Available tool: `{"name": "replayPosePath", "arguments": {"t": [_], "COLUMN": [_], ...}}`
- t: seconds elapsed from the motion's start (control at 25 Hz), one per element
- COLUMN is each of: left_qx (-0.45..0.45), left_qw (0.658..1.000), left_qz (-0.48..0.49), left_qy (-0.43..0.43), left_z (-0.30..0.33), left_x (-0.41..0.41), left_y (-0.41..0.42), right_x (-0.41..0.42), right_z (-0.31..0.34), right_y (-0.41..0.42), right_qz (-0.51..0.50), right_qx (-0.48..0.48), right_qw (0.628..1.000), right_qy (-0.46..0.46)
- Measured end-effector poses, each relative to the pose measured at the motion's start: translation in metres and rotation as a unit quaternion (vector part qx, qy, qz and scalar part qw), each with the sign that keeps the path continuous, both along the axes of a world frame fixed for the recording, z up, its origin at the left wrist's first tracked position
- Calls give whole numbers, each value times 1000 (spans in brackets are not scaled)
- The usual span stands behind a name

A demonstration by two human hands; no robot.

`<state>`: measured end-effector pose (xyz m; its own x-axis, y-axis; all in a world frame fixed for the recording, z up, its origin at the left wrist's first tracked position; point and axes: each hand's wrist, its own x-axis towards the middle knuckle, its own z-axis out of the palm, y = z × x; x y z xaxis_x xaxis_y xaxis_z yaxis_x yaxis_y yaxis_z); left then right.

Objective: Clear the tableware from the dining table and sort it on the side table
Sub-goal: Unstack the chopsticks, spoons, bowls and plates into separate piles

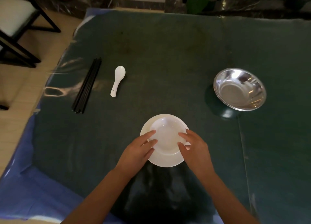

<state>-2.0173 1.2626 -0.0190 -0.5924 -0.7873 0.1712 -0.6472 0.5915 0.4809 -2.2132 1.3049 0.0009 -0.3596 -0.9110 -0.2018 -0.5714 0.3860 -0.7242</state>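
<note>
Tableware nearest you consists of a small white bowl [165,136] seated on a larger white plate [164,159], both at the near centre of the counter [168,55]; your left hand [138,149] holds the bowl at its left rim, fingers bent over the edge, and your right hand [195,148] holds it at the right rim in the same manner; whether the bowl rests on the plate or is raised just clear of it cannot be determined. The counter is covered by a dark green cloth under a clear film, with a blue underlayer [25,181] exposed along the near-left edge. Further out on your left, a bundle of black chopsticks [87,85] lies flat, ends pointing away and slightly right; just to its right, apart from it, a white ceramic spoon [117,79] lies with its scoop at the far end. Further out on your right, well apart from the plate, a stainless steel bowl [239,89] sits tilted, its opening turned toward you, on a dark green base [226,113]. Beyond the counter's far-left corner stands a dark-framed chair [18,21]; green plant leaves [198,1] appear past the far edge.
</note>
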Motion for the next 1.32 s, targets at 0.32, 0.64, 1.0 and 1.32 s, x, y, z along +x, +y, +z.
{"name": "replayPosePath", "arguments": {"t": [0.32,0.64,1.0,1.32], "left_qx": [-53,-79,-62,-30], "left_qw": [997,994,997,991], "left_qz": [35,61,49,115], "left_qy": [49,37,0,-54], "left_z": [12,0,-28,3], "left_x": [7,16,18,11], "left_y": [-59,-170,-192,-141], "right_x": [0,14,14,1], "right_z": [20,5,-24,3], "right_y": [-69,-191,-207,-158], "right_qz": [37,95,156,176], "right_qx": [-50,-50,-48,-120], "right_qw": [998,993,979,924], "right_qy": [-10,45,126,316]}}
